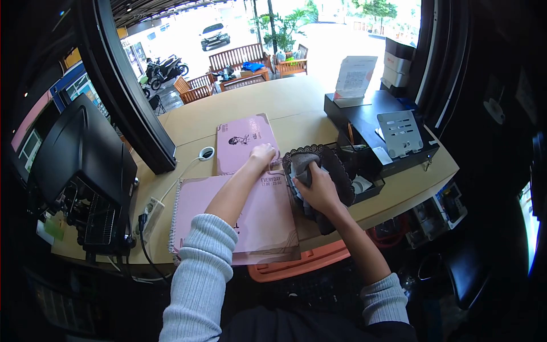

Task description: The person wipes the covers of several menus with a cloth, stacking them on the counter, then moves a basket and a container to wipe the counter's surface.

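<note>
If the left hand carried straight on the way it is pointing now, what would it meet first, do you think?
The left hand points up the counter over the upper pink menu book. Beyond that book's far edge the bare counter looks free, though depth is hard to judge.

1. Showing pale pink covers with dark print: two spiral-bound menus.
2. Appearing dark grey-black with a lacy scalloped edge: tray.
3. Looking grey: cloth.
4. Staying light tan: surface.
5. Showing ribbed light grey: sleeves.
6. Glowing orange: crate.

Black monitor left; power strip near; paper sign far right.
</note>
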{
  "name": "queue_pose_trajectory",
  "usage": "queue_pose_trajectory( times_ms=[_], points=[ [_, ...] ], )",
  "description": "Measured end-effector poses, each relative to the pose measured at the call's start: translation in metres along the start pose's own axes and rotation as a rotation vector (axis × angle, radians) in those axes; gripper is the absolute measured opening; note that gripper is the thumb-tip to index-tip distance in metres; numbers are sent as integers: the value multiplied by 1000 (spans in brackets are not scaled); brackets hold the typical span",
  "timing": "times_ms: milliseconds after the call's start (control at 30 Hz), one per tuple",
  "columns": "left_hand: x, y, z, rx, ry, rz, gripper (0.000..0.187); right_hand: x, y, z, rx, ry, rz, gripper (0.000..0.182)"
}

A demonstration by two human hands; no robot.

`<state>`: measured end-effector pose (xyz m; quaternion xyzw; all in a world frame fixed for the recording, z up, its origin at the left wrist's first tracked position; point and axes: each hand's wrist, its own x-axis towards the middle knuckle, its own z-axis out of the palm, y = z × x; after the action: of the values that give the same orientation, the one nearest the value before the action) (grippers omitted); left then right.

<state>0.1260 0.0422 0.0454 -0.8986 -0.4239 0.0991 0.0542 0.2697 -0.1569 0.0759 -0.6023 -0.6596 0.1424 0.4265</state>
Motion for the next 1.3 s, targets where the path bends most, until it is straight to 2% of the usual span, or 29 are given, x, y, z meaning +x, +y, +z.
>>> queue_pose_trajectory(
  times_ms=[100,167,267,333,367,433,567,600,633,700,767,833,867,900,967,1000,1033,1100,1133,1167,1233,1300],
  points=[
    [-22,-9,-15,105,89,-109,32,-1,2,1,-14,-6,-9,37],
    [-42,-18,-43,93,77,-197,32,-2,-4,-2,-15,-4,-31,36],
    [-65,-45,-47,78,170,-258,31,-2,-6,-2,-12,-5,-71,34],
    [-84,-58,-45,132,470,-248,22,-1,-3,0,2,7,-97,35],
    [-93,-65,-46,135,472,-259,22,-1,-1,1,6,3,-107,35],
    [-116,-73,-58,23,665,-255,25,-2,3,3,42,12,-110,36],
    [-174,-83,-73,-80,799,-276,27,-3,11,7,77,55,-166,35],
    [-190,-84,-74,-89,865,-198,33,-3,13,9,125,55,-171,34],
    [-207,-83,-77,-84,858,-208,33,-2,15,10,125,60,-181,33],
    [-243,-79,-82,-76,1042,-60,40,1,17,10,199,67,-113,35],
    [-282,-78,-82,-112,1065,-68,46,14,23,11,473,110,-167,43],
    [-320,-77,-84,-63,1178,11,51,18,0,-7,901,57,200,52],
    [-339,-73,-87,-41,1195,80,47,11,-21,-15,1246,-4,293,60],
    [-354,-71,-88,-33,1198,73,47,7,-40,-23,1249,-12,287,60],
    [-379,-67,-83,-67,1220,178,42,2,-61,-29,1571,-271,332,65],
    [-389,-66,-77,-100,1219,204,41,2,-65,-30,1544,-382,394,72],
    [-397,-65,-72,-103,1219,205,41,-1,-70,-27,1544,-381,396,72],
    [-412,-63,-61,-68,1193,266,38,-11,-83,-24,1634,-409,300,75],
    [-417,-62,-56,-71,1192,267,38,-20,-88,-25,1633,-444,401,63],
    [-421,-62,-51,-28,1186,231,38,-26,-89,-23,1629,-442,404,63],
    [-429,-56,-44,57,1170,155,37,-39,-90,-20,1153,-297,440,49],
    [-429,-45,-39,-5,1187,102,38,-53,-89,-12,1246,-299,462,47]
  ],
)
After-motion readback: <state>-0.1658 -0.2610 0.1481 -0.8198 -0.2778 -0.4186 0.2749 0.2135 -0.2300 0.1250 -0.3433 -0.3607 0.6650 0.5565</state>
